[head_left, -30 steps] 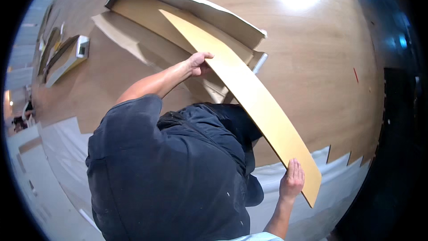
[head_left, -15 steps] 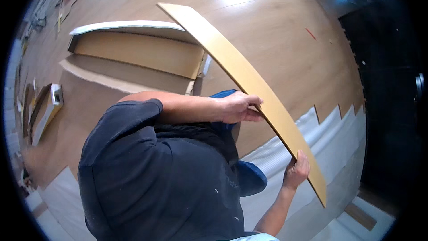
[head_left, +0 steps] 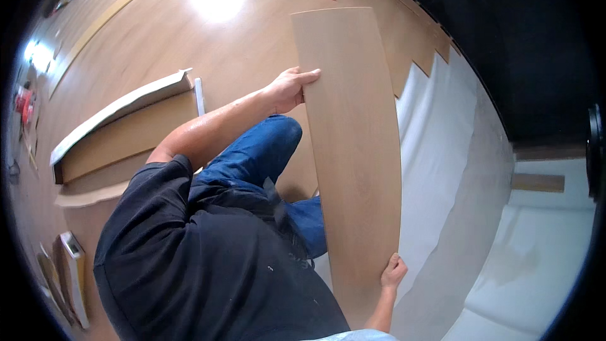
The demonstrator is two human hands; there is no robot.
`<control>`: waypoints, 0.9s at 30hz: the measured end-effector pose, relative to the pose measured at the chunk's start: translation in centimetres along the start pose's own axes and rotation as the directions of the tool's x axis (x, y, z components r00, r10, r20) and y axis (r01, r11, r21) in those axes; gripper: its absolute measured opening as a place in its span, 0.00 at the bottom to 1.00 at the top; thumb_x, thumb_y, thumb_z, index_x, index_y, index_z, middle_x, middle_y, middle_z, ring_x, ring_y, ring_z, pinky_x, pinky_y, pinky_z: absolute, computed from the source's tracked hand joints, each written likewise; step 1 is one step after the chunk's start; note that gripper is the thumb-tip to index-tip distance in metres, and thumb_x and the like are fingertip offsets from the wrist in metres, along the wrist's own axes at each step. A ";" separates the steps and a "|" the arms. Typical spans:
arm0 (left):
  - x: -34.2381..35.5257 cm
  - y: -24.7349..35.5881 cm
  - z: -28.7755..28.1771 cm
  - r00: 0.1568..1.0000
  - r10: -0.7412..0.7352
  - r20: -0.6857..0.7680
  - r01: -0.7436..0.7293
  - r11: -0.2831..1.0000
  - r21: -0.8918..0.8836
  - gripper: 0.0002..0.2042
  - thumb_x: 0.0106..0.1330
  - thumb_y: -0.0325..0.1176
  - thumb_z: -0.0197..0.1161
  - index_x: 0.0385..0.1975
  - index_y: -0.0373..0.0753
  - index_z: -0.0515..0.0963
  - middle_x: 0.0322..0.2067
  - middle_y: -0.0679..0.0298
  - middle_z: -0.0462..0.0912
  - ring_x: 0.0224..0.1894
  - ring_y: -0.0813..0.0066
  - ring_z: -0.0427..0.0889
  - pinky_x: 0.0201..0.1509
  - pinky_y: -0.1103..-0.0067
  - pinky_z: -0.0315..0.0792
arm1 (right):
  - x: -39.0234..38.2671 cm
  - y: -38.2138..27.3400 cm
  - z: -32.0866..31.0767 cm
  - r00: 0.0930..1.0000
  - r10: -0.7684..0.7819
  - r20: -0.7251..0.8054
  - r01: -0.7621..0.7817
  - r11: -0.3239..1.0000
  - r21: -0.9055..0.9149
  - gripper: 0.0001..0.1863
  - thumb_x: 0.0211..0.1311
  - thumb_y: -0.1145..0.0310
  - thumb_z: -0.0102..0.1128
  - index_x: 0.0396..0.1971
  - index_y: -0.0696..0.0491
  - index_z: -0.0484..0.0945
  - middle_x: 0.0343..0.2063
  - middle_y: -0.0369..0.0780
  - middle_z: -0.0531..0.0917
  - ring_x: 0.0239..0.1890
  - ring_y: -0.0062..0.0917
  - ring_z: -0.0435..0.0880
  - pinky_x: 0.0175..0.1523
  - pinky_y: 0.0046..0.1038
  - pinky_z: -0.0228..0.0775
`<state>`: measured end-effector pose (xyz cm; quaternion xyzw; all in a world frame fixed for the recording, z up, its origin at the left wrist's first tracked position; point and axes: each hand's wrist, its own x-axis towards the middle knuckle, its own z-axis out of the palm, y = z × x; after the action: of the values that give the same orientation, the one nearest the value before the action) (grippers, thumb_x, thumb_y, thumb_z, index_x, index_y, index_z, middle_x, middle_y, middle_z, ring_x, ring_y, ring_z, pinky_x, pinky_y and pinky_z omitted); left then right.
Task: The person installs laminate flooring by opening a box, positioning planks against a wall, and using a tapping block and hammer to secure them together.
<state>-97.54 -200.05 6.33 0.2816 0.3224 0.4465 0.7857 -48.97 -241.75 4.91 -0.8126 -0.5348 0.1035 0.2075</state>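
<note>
A long light-brown laminate floor plank [head_left: 353,151] is in both my hands, its wood-grain face turned up toward me. My left hand [head_left: 291,89] grips the plank's left edge toward its far end, thumb on top and the other fingers partly hidden. Near the close end, my right hand [head_left: 394,271] is closed round the right edge. The plank is held over my bent knee [head_left: 268,145] and hides part of the floor below it.
White underlay sheet [head_left: 432,132] lies right of the plank, beside the stepped edge of the laid laminate floor [head_left: 252,38]. An opened cardboard box [head_left: 132,126] sits to the left. A short board piece [head_left: 538,182] lies at the far right, near a dark panel [head_left: 505,44].
The plank has turned from a slant showing its plain yellowish side to nearly straight ahead, wood-grain face up. Both hands still hold it. The view has swung to the right.
</note>
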 end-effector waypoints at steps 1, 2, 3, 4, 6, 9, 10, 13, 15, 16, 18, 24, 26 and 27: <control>1.2 1.3 2.3 0.999 -0.050 0.017 0.048 0.994 0.102 0.24 0.80 0.43 0.55 0.64 0.29 0.69 0.56 0.54 0.80 0.56 0.71 0.82 0.59 0.72 0.80 | -0.8 1.2 0.5 0.998 0.058 0.004 -0.059 0.998 0.027 0.34 0.76 0.47 0.54 0.19 0.64 0.70 0.14 0.45 0.71 0.20 0.29 0.67 0.28 0.39 0.62; 2.7 2.7 4.8 0.994 -0.096 0.044 0.085 0.975 0.207 0.24 0.80 0.44 0.55 0.64 0.29 0.69 0.56 0.54 0.80 0.55 0.71 0.83 0.58 0.72 0.80 | -1.1 1.4 1.0 0.995 0.082 -0.052 -0.076 0.991 0.106 0.32 0.76 0.48 0.53 0.21 0.65 0.72 0.16 0.46 0.74 0.22 0.30 0.70 0.30 0.39 0.65; 4.5 3.8 7.0 0.988 -0.138 0.072 0.110 0.946 0.306 0.24 0.80 0.44 0.54 0.64 0.29 0.69 0.55 0.54 0.81 0.54 0.72 0.83 0.57 0.72 0.81 | -1.2 1.4 1.4 0.988 0.105 -0.113 -0.083 0.980 0.180 0.31 0.77 0.50 0.53 0.23 0.66 0.74 0.17 0.46 0.77 0.24 0.31 0.73 0.32 0.39 0.67; 3.9 5.4 4.5 0.972 -0.189 0.136 0.129 0.922 0.364 0.24 0.80 0.44 0.54 0.64 0.29 0.69 0.53 0.54 0.81 0.53 0.73 0.84 0.58 0.72 0.81 | -7.2 -3.1 4.4 0.967 0.187 -0.172 -0.140 0.957 0.253 0.30 0.77 0.51 0.52 0.26 0.67 0.76 0.19 0.46 0.80 0.25 0.32 0.76 0.34 0.39 0.70; 4.9 5.7 1.1 0.937 -0.258 0.236 0.132 0.885 0.447 0.24 0.80 0.45 0.54 0.63 0.29 0.70 0.51 0.55 0.82 0.50 0.73 0.84 0.58 0.72 0.80 | -13.5 -7.3 7.3 0.940 0.270 -0.208 -0.218 0.946 0.242 0.25 0.78 0.56 0.51 0.37 0.69 0.78 0.33 0.49 0.85 0.37 0.33 0.82 0.43 0.39 0.72; 9.5 4.5 1.8 0.938 -0.209 0.277 0.082 0.909 0.408 0.23 0.80 0.44 0.54 0.63 0.29 0.70 0.50 0.57 0.82 0.51 0.71 0.85 0.60 0.72 0.80 | -14.6 -6.0 5.2 0.900 0.403 -0.168 -0.383 0.913 0.138 0.26 0.78 0.56 0.50 0.36 0.68 0.78 0.33 0.51 0.86 0.34 0.35 0.80 0.42 0.44 0.70; 12.1 3.8 1.0 0.933 -0.224 0.282 0.095 0.908 0.407 0.24 0.81 0.44 0.53 0.64 0.29 0.69 0.52 0.57 0.81 0.53 0.71 0.84 0.62 0.72 0.79 | -13.7 -6.1 5.4 0.905 0.374 -0.205 -0.345 0.924 0.162 0.27 0.79 0.54 0.49 0.33 0.68 0.78 0.31 0.50 0.85 0.32 0.36 0.78 0.40 0.45 0.69; 18.9 -0.4 -1.2 0.914 -0.346 0.213 0.215 0.857 0.469 0.23 0.82 0.44 0.50 0.64 0.30 0.67 0.55 0.57 0.78 0.57 0.70 0.81 0.67 0.72 0.77 | -10.7 -4.5 6.0 0.880 0.435 -0.190 -0.450 0.892 -0.040 0.32 0.79 0.51 0.48 0.27 0.69 0.75 0.24 0.53 0.82 0.26 0.37 0.74 0.35 0.45 0.66; 22.3 -2.4 -3.4 0.885 -0.415 0.213 0.265 0.823 0.503 0.23 0.82 0.44 0.49 0.65 0.30 0.66 0.56 0.57 0.76 0.58 0.70 0.80 0.68 0.73 0.76 | -7.8 -5.7 6.7 0.881 0.446 -0.158 -0.466 0.877 -0.119 0.34 0.79 0.49 0.46 0.27 0.70 0.76 0.23 0.55 0.82 0.26 0.41 0.76 0.36 0.46 0.67; 23.9 -3.9 -4.1 0.861 -0.452 0.232 0.282 0.805 0.522 0.24 0.82 0.44 0.48 0.65 0.30 0.66 0.56 0.58 0.75 0.58 0.70 0.80 0.69 0.73 0.75 | -7.6 -5.7 7.4 0.847 0.515 -0.131 -0.531 0.829 -0.177 0.35 0.79 0.48 0.46 0.28 0.71 0.77 0.24 0.55 0.82 0.27 0.42 0.77 0.38 0.46 0.68; 27.9 -8.8 -5.5 0.761 -0.607 0.226 0.378 0.700 0.606 0.24 0.82 0.47 0.49 0.64 0.32 0.67 0.55 0.57 0.77 0.55 0.73 0.81 0.62 0.79 0.80 | -4.6 -3.9 9.1 0.799 0.596 -0.080 -0.598 0.772 -0.216 0.36 0.79 0.47 0.46 0.30 0.71 0.78 0.24 0.56 0.82 0.27 0.43 0.77 0.38 0.45 0.69; 35.5 -21.7 -14.1 0.742 -0.670 -0.020 0.425 0.446 0.788 0.26 0.76 0.56 0.56 0.44 0.35 0.83 0.39 0.61 0.85 0.37 0.78 0.85 0.41 0.82 0.83 | -2.1 -6.3 23.2 0.619 0.784 0.041 -0.780 0.620 -0.081 0.35 0.76 0.46 0.50 0.26 0.69 0.78 0.18 0.51 0.79 0.22 0.30 0.69 0.35 0.41 0.68; 37.5 -23.1 -15.3 0.765 -0.641 -0.065 0.358 0.339 0.870 0.28 0.76 0.59 0.55 0.46 0.35 0.83 0.35 0.61 0.85 0.32 0.77 0.85 0.39 0.81 0.82 | -2.8 -6.7 28.0 0.488 0.864 0.119 -0.869 0.495 -0.029 0.35 0.78 0.46 0.50 0.22 0.66 0.75 0.14 0.41 0.73 0.22 0.27 0.66 0.31 0.37 0.66; 39.0 -23.8 -16.3 0.782 -0.617 -0.084 0.308 0.266 0.913 0.29 0.76 0.60 0.54 0.47 0.34 0.83 0.32 0.61 0.85 0.30 0.76 0.85 0.38 0.79 0.83 | -3.7 -5.8 31.8 0.587 0.808 0.043 -0.809 0.588 -0.005 0.35 0.77 0.46 0.51 0.22 0.65 0.75 0.14 0.40 0.72 0.21 0.26 0.66 0.31 0.37 0.66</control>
<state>-82.18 -173.59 -31.38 0.6055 0.4566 -0.0947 0.6449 -67.68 -235.97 -21.07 -0.9629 -0.1112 0.2069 0.1329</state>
